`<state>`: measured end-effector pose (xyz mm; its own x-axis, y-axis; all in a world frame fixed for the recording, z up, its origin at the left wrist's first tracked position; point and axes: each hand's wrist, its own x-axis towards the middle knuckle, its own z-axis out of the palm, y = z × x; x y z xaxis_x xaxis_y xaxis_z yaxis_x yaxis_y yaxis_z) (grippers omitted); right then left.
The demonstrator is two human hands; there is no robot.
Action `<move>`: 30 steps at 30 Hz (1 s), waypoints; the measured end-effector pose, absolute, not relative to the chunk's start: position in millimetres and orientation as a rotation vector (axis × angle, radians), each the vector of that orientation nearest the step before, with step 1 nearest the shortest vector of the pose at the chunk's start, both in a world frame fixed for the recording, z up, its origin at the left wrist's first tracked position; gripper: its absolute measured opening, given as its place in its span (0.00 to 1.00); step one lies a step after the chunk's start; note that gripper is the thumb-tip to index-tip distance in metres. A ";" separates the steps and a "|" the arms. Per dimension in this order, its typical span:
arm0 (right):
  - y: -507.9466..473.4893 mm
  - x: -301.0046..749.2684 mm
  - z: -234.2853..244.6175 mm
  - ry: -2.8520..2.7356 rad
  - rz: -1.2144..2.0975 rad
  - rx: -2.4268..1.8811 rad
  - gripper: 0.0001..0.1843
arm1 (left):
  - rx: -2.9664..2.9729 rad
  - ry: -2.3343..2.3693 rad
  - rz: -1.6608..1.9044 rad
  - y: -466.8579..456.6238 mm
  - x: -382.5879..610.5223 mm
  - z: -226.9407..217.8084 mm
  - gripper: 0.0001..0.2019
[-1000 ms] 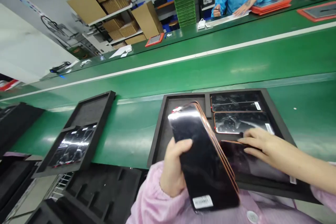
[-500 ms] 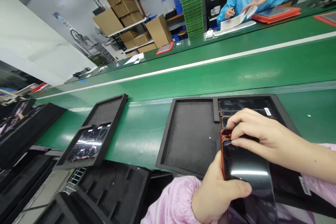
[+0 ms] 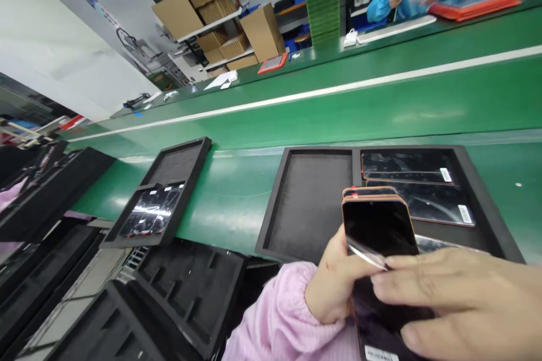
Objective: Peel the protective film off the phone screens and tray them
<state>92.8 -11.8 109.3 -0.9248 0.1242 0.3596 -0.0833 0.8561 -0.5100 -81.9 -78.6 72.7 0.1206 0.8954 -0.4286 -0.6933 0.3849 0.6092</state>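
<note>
My left hand (image 3: 334,282) is closed around the left side of a small stack of smartphones with orange edges, held over the front of a black foam tray (image 3: 271,203). The top smartphone (image 3: 376,225) faces up with a dark screen and carries a white label near its lower end. A clear protective film (image 3: 367,256) is lifted off its upper screen, its edge curled across the middle. My right hand (image 3: 457,299) pinches that film at the curled edge, fingers stretched over the lower screen. Two more smartphones (image 3: 406,166) with white labels lie in the tray's right compartment.
Left on the green bench (image 3: 237,180) is a second foam tray (image 3: 186,180) holding dark phones. Several black trays (image 3: 190,293) are piled at lower left. Across the bench, a person in blue sleeves (image 3: 381,5) handles paper beside a red-framed stack (image 3: 474,5).
My right hand has moved from the stack's top edge down over the screen, drawing the film with it. The stack is tilted more upright, and the phones in the tray show more fully.
</note>
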 end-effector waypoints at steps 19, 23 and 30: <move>34.1 29.2 81.1 -2.231 0.853 -1.060 0.19 | -0.055 0.882 1.476 -65.8 -98.7 58.2 0.15; 29.8 14.0 76.6 -2.457 1.355 -1.162 0.20 | 0.003 0.919 1.649 -72.3 -111.3 55.1 0.19; 60.2 -27.0 79.6 -2.320 1.616 -0.904 0.25 | 0.006 0.996 1.769 -93.4 -136.5 49.2 0.26</move>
<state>-27.0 60.2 79.6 -0.8008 0.5666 -0.1942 0.3787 0.2277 -0.8971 -136.5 -93.4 49.2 -0.4430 0.7832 -0.4363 -0.7791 -0.0955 0.6196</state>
